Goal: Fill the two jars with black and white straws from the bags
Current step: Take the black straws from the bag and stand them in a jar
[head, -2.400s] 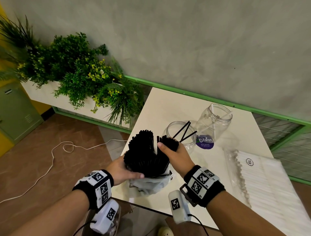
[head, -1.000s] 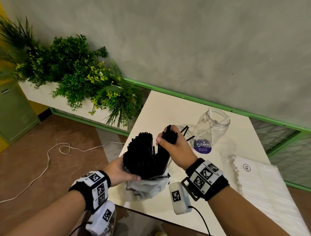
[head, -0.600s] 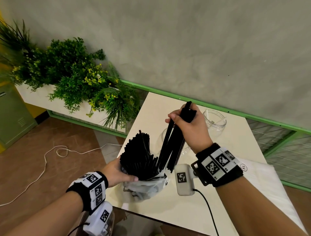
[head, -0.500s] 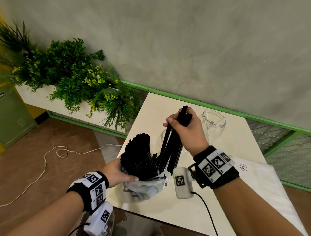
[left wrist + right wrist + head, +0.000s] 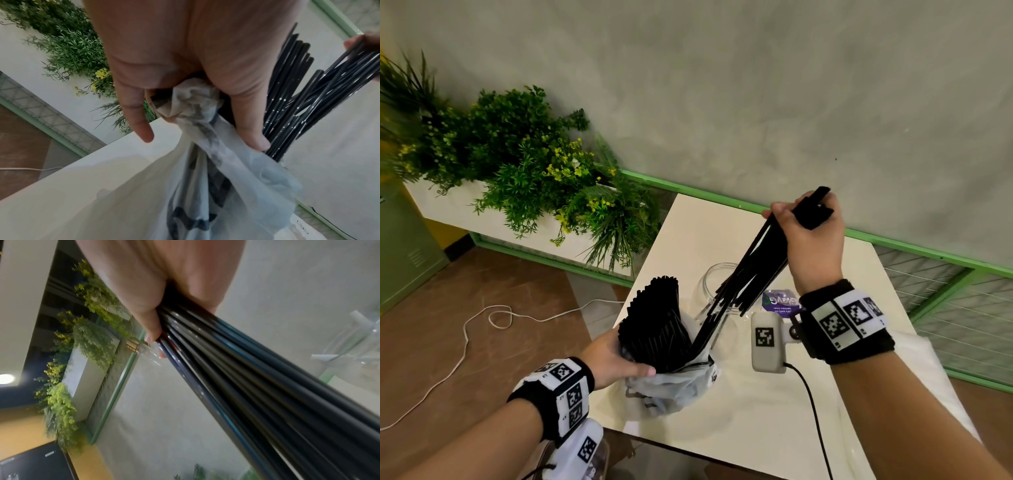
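My left hand (image 5: 619, 353) grips the neck of a thin white plastic bag (image 5: 667, 387) with a thick bundle of black straws (image 5: 654, 322) standing in it, at the table's near left edge. My right hand (image 5: 798, 216), raised high, grips the top of a bunch of black straws (image 5: 753, 270). They slant down left across a clear jar (image 5: 710, 277); the longest still reach the bag's mouth. The second jar is hidden behind my right wrist apart from its purple label (image 5: 779, 301). In the wrist views, left hand (image 5: 203, 140) squeezes the bag (image 5: 195, 100); right hand (image 5: 156, 331) clasps straws (image 5: 246, 378).
The white table (image 5: 739, 428) stands against a grey wall with a green rail. A bag of white straws (image 5: 928, 359) lies at the right edge. A planter with green plants (image 5: 524, 178) sits left of the table. A white cable (image 5: 482, 322) runs over the floor.
My right hand has pulled a bunch of black straws up out of the bag and carried it higher and to the right. The left hand keeps its hold on the bag.
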### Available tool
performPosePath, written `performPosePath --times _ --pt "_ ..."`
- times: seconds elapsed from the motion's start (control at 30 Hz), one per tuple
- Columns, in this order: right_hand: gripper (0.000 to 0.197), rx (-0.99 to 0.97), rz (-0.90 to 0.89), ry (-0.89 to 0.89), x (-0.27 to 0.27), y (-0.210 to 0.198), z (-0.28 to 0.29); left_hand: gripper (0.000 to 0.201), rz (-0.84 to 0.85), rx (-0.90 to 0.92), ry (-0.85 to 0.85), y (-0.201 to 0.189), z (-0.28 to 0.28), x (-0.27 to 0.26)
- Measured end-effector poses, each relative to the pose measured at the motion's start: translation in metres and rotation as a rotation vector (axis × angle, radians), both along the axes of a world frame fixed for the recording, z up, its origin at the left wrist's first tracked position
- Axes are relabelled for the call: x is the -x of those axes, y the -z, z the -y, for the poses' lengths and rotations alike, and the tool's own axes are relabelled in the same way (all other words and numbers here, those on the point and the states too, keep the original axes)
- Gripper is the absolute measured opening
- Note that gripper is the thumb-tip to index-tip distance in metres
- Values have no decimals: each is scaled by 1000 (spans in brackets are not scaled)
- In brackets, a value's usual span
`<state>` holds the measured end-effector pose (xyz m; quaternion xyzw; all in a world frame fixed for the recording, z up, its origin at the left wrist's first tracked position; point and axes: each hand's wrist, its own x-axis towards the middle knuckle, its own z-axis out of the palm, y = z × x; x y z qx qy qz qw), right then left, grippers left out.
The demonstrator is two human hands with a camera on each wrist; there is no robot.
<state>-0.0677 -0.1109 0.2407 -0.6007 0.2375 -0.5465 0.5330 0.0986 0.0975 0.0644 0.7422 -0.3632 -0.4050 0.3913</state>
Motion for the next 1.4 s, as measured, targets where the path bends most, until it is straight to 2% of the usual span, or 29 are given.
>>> performPosePath --times 0.07,0.17,0.3,0.43,0.57,0.63,0.67,0.77,0.8,0.93,1.03,1.23,1.33,1.4 --pt "30 33 63 44 2 -10 5 60 -8 1 7 -2 0 0" --pt "29 90 147 112 4 -19 13 53 -16 2 9 -4 0 1" --pt "28 115 165 195 0 -12 22 57 -14 -7 7 -3 0 1" --pt "29 85 63 221 -10 9 27 86 -12 -7 13 -1 -1 -2" --pt "32 49 0 190 -23 30 22 73 -43 -12 12 -5 -1 0" --pt "33 30 -62 172 -28 44 21 78 -39 -8 10 -5 -2 0" --pt "32 3 -97 160 -30 53 22 79 -36 -18 11 -6 -2 0" --pt "28 -101 -236 95 -28 87 27 63 -10 -43 3 -6 -2 1" --pt "27 -127 -291 67 -26 98 28 65 10 -56 -10 -5 -2 0" --pt "24 -199 -423 -30 -22 122 31 100 55 -77 -21 1 -5 -2" --pt "22 -179 -470 -10 -22 127 34 112 64 -84 -21 -1 -4 0" --pt "18 -133 -434 126 -20 129 40 99 36 -85 -60 -1 -5 1" --pt "34 -77 -405 203 -13 127 46 97 29 -91 -75 2 -5 1" --pt "38 -4 -425 226 -8 127 50 96 31 -91 -83 5 -5 0"
